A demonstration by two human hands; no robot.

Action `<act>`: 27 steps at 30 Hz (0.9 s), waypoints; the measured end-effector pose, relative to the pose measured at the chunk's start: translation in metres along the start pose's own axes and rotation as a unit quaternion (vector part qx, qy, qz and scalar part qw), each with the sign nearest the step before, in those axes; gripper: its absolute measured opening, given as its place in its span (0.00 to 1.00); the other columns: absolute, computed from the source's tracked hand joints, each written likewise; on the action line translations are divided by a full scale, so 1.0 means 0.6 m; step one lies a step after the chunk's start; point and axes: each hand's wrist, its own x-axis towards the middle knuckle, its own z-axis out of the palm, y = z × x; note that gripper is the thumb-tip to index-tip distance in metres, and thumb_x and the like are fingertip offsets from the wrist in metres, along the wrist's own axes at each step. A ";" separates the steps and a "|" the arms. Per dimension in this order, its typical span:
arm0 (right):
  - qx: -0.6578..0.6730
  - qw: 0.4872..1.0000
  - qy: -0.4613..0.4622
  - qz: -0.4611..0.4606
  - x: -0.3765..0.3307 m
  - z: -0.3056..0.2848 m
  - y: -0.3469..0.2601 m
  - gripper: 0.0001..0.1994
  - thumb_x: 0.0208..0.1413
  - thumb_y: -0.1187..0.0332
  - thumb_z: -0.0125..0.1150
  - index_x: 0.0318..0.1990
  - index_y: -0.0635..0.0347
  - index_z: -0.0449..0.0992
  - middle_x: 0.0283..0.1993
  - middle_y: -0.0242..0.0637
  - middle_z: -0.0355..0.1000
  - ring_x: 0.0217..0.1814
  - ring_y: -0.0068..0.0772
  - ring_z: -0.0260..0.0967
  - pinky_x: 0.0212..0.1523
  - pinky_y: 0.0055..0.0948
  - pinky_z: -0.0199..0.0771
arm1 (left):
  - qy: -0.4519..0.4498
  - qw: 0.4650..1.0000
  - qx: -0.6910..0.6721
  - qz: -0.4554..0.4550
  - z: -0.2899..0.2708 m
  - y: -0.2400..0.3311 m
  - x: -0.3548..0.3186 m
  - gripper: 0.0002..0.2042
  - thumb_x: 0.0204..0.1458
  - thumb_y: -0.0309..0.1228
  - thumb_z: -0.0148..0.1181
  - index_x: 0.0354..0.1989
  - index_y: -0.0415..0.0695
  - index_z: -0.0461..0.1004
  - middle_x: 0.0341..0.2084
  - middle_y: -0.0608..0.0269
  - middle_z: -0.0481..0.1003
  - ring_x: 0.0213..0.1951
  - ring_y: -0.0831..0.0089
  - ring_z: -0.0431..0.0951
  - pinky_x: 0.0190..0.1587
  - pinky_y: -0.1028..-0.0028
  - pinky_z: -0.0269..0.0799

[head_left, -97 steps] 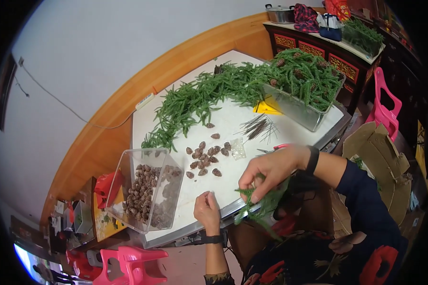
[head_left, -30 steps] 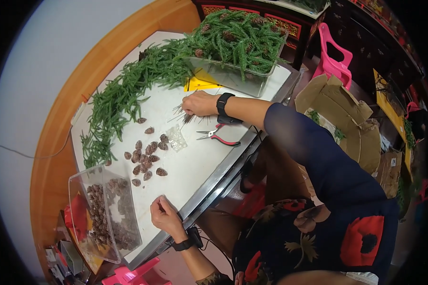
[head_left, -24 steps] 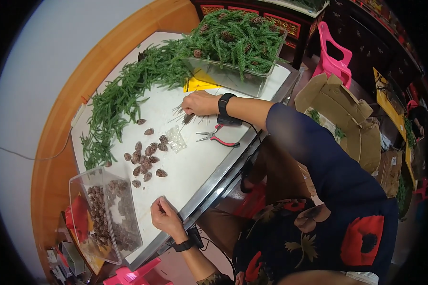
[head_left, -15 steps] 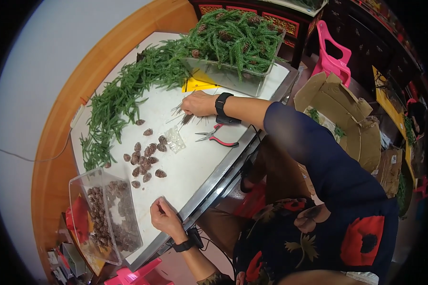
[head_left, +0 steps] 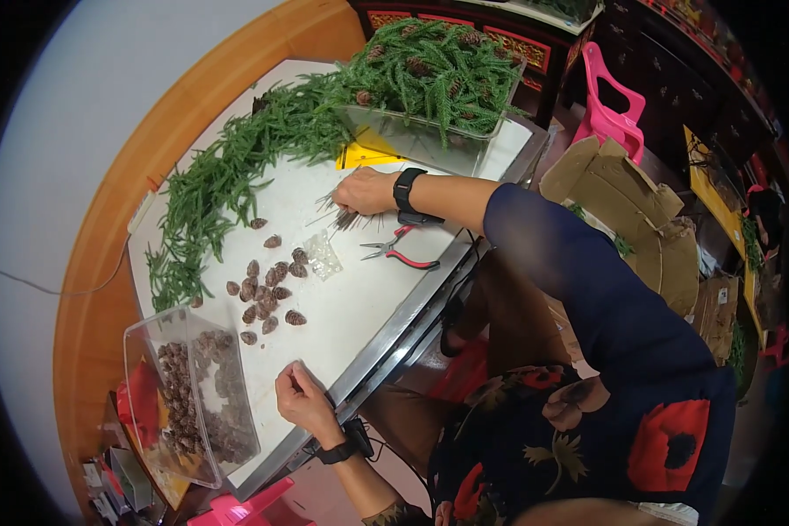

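Brown wires (head_left: 353, 221) under downturned right hand (head_left: 368, 190), grip of fingers (head_left: 345, 194) unclear — left hand (head_left: 305, 406) curled, fingers together

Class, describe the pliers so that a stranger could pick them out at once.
Find the white table, then the person's right hand at the thin dark wires. Just below the hand in the picture lie the pliers. Their spread red handles set them apart from the wires and the clear packet.
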 end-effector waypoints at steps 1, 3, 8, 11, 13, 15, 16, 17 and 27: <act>0.006 1.000 -0.006 -0.005 -0.001 -0.009 -0.005 0.07 0.49 0.68 0.54 0.29 0.62 0.76 0.31 0.48 0.74 0.36 0.50 0.74 0.37 0.44 0.71 | -0.001 1.000 -0.001 -0.003 -0.001 0.002 0.000 0.10 0.55 0.32 0.56 0.30 0.36 0.76 0.22 0.57 0.75 0.24 0.71 0.70 0.29 0.72 0.67; 0.012 1.000 -0.013 -0.010 0.000 -0.009 -0.007 0.08 0.49 0.68 0.54 0.29 0.63 0.75 0.30 0.48 0.74 0.36 0.50 0.74 0.37 0.44 0.72 | -0.003 1.000 -0.002 -0.006 -0.003 0.005 0.000 0.11 0.55 0.32 0.56 0.30 0.36 0.76 0.22 0.57 0.75 0.24 0.70 0.70 0.29 0.72 0.67; -0.017 0.999 0.039 -0.016 0.000 -0.007 -0.007 0.03 0.44 0.70 0.57 0.25 0.59 0.73 0.26 0.43 0.73 0.31 0.48 0.72 0.30 0.43 0.68 | -0.009 1.000 -0.008 -0.008 -0.003 0.008 0.001 0.11 0.56 0.32 0.56 0.30 0.35 0.75 0.22 0.56 0.75 0.24 0.70 0.71 0.30 0.72 0.67; -0.023 0.999 0.026 -0.009 -0.003 -0.015 -0.011 0.04 0.44 0.69 0.57 0.25 0.59 0.73 0.26 0.43 0.73 0.30 0.48 0.72 0.30 0.43 0.68 | -0.010 1.000 -0.010 -0.010 -0.003 0.006 0.001 0.11 0.56 0.32 0.56 0.30 0.35 0.75 0.22 0.57 0.75 0.24 0.70 0.70 0.29 0.72 0.67; -0.012 1.000 0.025 -0.007 -0.006 -0.024 -0.016 0.04 0.45 0.70 0.56 0.24 0.59 0.72 0.25 0.44 0.72 0.30 0.49 0.72 0.30 0.43 0.68 | -0.012 1.000 -0.011 -0.015 -0.003 0.004 0.001 0.11 0.56 0.32 0.56 0.30 0.35 0.75 0.21 0.57 0.74 0.24 0.70 0.70 0.29 0.72 0.67; -0.006 1.000 0.025 -0.007 -0.007 -0.029 -0.019 0.04 0.45 0.70 0.56 0.24 0.59 0.72 0.24 0.44 0.72 0.29 0.49 0.72 0.30 0.43 0.68 | -0.007 1.000 -0.007 -0.009 -0.003 0.001 0.000 0.11 0.56 0.32 0.56 0.30 0.35 0.76 0.21 0.57 0.74 0.23 0.71 0.70 0.29 0.72 0.67; -0.004 0.999 0.038 -0.004 -0.007 -0.032 -0.018 0.04 0.45 0.70 0.55 0.24 0.59 0.71 0.24 0.45 0.72 0.29 0.50 0.72 0.30 0.44 0.68 | -0.002 1.000 -0.003 -0.003 -0.003 -0.001 0.000 0.11 0.56 0.32 0.56 0.30 0.36 0.76 0.21 0.58 0.74 0.23 0.71 0.70 0.29 0.72 0.66; -0.001 0.999 0.050 0.000 -0.006 -0.035 -0.017 0.03 0.46 0.71 0.55 0.25 0.59 0.71 0.24 0.45 0.72 0.29 0.50 0.71 0.30 0.44 0.67 | 0.004 1.000 0.001 0.003 -0.002 -0.003 -0.001 0.11 0.55 0.32 0.56 0.30 0.36 0.76 0.20 0.58 0.74 0.23 0.72 0.69 0.28 0.72 0.66; 0.118 0.982 0.098 0.108 -0.062 -0.091 -0.072 0.04 0.53 0.71 0.49 0.32 0.61 0.69 0.23 0.49 0.70 0.27 0.55 0.68 0.31 0.46 0.67 | -0.046 0.999 0.021 -0.009 -0.006 -0.019 0.012 0.12 0.53 0.36 0.58 0.34 0.39 0.76 0.20 0.57 0.75 0.22 0.67 0.72 0.28 0.69 0.67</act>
